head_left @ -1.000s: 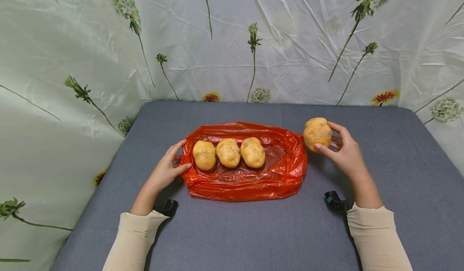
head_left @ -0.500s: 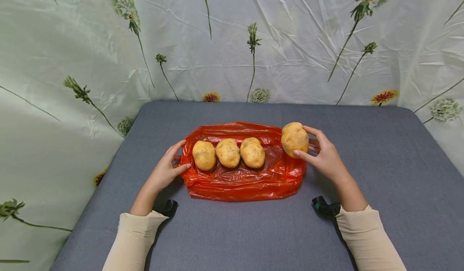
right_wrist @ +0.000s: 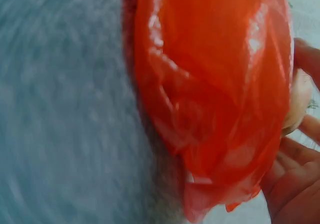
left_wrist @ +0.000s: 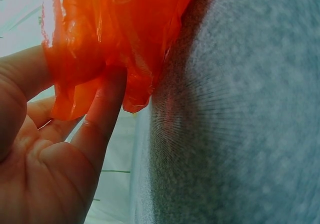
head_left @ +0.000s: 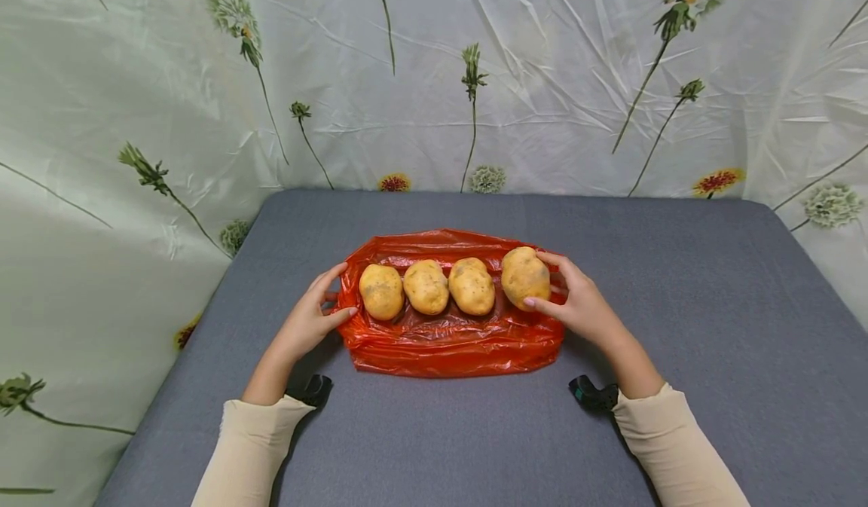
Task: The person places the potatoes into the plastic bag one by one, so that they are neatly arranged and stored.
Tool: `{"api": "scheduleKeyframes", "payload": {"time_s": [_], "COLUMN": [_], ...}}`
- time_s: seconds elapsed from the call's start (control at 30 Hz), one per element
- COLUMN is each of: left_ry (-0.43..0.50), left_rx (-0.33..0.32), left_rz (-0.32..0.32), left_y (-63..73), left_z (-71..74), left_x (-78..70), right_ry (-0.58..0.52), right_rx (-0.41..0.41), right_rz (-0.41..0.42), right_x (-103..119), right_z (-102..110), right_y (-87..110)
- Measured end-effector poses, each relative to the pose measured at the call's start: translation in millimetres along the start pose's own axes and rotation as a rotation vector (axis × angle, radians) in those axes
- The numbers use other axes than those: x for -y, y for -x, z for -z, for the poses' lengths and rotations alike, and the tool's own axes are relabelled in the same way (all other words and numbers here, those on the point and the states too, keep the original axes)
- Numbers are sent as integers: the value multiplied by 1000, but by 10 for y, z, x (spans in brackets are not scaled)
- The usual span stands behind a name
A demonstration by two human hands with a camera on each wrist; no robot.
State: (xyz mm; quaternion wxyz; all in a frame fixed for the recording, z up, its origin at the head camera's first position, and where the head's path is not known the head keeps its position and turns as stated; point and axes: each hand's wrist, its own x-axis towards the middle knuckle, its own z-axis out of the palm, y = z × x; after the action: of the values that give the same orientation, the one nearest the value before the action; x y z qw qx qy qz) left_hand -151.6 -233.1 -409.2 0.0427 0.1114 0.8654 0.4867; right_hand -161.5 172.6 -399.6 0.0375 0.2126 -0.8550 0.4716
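A red plastic bag (head_left: 444, 360) lies spread on the grey table, its top folded wide. Three potatoes (head_left: 426, 287) sit side by side in its left and middle part. My right hand (head_left: 575, 296) grips a fourth potato (head_left: 525, 278) between thumb and fingers, over the right end of the bag. In the right wrist view, the bag's wall (right_wrist: 215, 84) hides most of that potato (right_wrist: 298, 99). At the bag's left end, my left hand (head_left: 310, 315) holds the edge, thumb on the near side and fingers farther back. The left wrist view shows its fingers (left_wrist: 102, 116) against the red plastic (left_wrist: 115, 29).
The grey table (head_left: 434, 439) extends around the bag on all sides. Behind it hangs a pale curtain (head_left: 407, 77) with a flower print. Black wrist straps (head_left: 593, 394) sit at both sleeve cuffs.
My right hand has carried the potato leftward from beyond the bag's right edge and lowered it beside the three others. My left hand has stayed at the bag's left end.
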Motion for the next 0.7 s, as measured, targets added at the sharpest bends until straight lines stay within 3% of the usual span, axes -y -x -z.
{"api": "scheduleKeyframes", "payload": {"time_s": [0.2, 0.47, 0.7], "left_ry": [3, 20, 26], "left_rx": [0, -5, -17], "left_rz": [-5, 14, 17], "left_y": [-20, -26, -14], "left_z": [1, 6, 10], "left_x": [91, 74, 56], "right_ry": [-4, 37, 110], "right_rx": [45, 125, 132], "right_rz": [-30, -81, -83], "right_x": [-125, -156, -150], "right_z": [-69, -138, -144], "right_y": [1, -24, -34]}}
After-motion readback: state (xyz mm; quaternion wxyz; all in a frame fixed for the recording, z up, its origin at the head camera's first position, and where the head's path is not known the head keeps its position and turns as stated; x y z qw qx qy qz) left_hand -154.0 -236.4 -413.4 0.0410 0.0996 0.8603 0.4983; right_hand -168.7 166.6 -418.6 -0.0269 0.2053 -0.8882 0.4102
